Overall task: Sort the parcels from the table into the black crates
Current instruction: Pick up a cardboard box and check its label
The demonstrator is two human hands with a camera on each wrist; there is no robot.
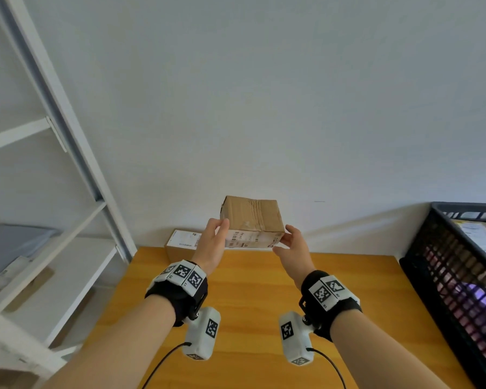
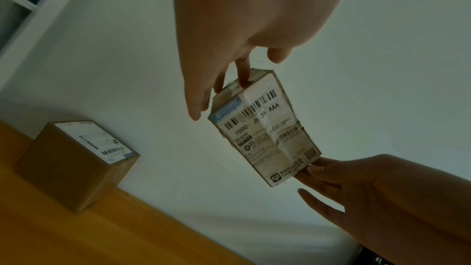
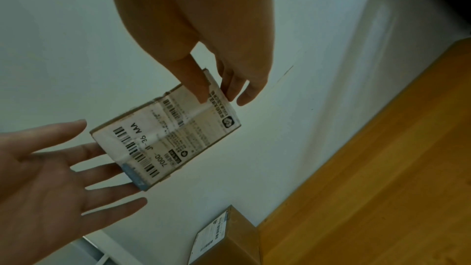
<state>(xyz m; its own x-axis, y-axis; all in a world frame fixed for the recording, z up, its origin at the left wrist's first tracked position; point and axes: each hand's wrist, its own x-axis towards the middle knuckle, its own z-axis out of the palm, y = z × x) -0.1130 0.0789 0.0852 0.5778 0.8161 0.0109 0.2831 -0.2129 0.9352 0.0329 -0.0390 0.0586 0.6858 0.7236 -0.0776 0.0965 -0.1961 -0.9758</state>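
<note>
A brown cardboard parcel (image 1: 253,220) with a white shipping label is held in the air above the far end of the wooden table (image 1: 250,304). My left hand (image 1: 212,242) presses its left end with straight, spread fingers (image 3: 109,170). My right hand (image 1: 291,242) pinches the right end, thumb (image 3: 198,88) on the label face and fingers behind the edge. The label (image 2: 265,134) faces both wrist cameras. A second labelled parcel (image 1: 181,242) stands on the table against the wall. A black crate (image 1: 460,276) sits at the right.
The black crate holds other parcels (image 1: 477,234), seen over its rim and through its lattice wall. A white metal shelf unit (image 1: 68,164) stands left of the table. A white wall runs right behind the table's far edge.
</note>
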